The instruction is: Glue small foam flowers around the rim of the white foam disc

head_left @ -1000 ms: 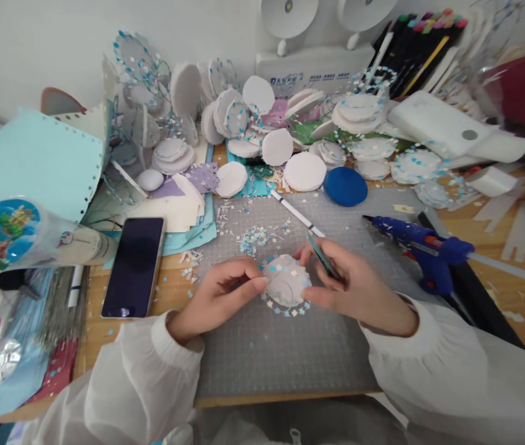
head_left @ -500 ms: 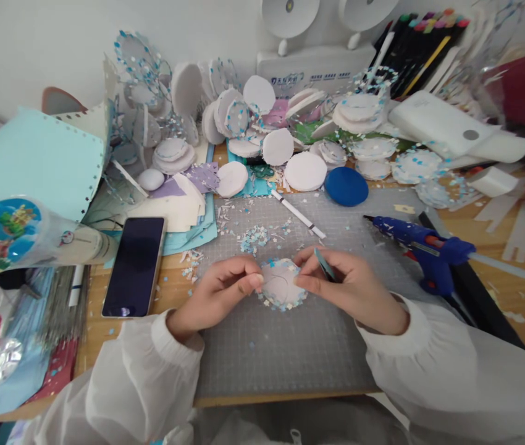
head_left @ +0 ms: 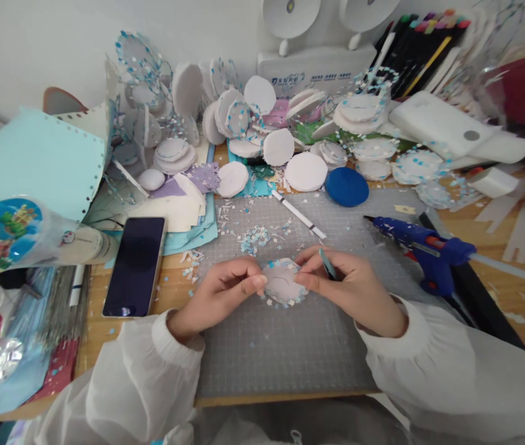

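Observation:
Between my hands is a small white disc (head_left: 285, 282) edged with blue and white bits. My left hand (head_left: 230, 287) pinches its left rim between thumb and finger. On the opposite rim, my right hand (head_left: 336, 278) grips with thumb and forefinger, and a teal tool (head_left: 327, 263), probably tweezers, is tucked in the same hand. A loose pile of tiny blue and white pieces (head_left: 256, 239) lies on the grey mat (head_left: 281, 352) just beyond the disc.
A phone (head_left: 134, 267) lies on the left. A white pen (head_left: 298, 214) and a blue round pad (head_left: 346, 186) are ahead. To the right rests a blue glue gun (head_left: 422, 244). White discs (head_left: 306, 171) crowd the back, below a white lamp (head_left: 318, 68).
The disc has turned and tilted slightly between my fingers. Both hands keep their hold, with the teal tool shifted a little to the right.

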`<state>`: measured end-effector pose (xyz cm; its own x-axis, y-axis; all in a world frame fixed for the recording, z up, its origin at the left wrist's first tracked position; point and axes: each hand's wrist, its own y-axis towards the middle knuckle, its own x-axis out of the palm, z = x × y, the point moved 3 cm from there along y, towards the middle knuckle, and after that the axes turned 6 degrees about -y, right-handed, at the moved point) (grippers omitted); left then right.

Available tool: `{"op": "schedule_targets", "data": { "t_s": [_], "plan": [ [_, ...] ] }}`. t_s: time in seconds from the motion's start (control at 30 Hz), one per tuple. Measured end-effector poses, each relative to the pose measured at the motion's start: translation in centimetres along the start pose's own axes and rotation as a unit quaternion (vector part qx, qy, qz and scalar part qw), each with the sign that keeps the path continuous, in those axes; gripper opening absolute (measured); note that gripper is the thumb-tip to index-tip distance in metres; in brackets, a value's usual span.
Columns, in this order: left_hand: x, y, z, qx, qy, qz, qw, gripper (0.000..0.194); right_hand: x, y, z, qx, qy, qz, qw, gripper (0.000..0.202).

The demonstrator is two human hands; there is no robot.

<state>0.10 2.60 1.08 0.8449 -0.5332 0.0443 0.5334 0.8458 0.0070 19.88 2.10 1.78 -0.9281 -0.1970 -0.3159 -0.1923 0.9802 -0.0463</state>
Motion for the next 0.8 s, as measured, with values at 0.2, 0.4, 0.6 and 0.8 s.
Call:
{"op": "schedule_targets", "data": {
  "t_s": [0.2,0.4,0.6,0.8],
  "plan": [
    [-0.3,-0.3,-0.2,0.128,-0.022,0.059,0.990,0.038,-0.1,0.1,1.3,0.139,0.139,-0.001,0.980,0.029],
    [0.3,-0.5,-0.8,0.109,0.035,0.015,0.993,0.092,0.5,-0.1,1.7,0.211,0.254,-0.065,0.942,0.031],
    [0.8,-0.5,-0.2,0.098,0.080,-0.029,0.992,0.094,1.1,-0.6,1.6,0.180,0.211,-0.125,0.952,0.029],
    [1.0,-0.4,0.1,0.108,0.108,-0.054,0.987,0.094,1.1,-0.3,1.1,0.104,0.090,-0.116,0.984,0.024]
  ]
}}
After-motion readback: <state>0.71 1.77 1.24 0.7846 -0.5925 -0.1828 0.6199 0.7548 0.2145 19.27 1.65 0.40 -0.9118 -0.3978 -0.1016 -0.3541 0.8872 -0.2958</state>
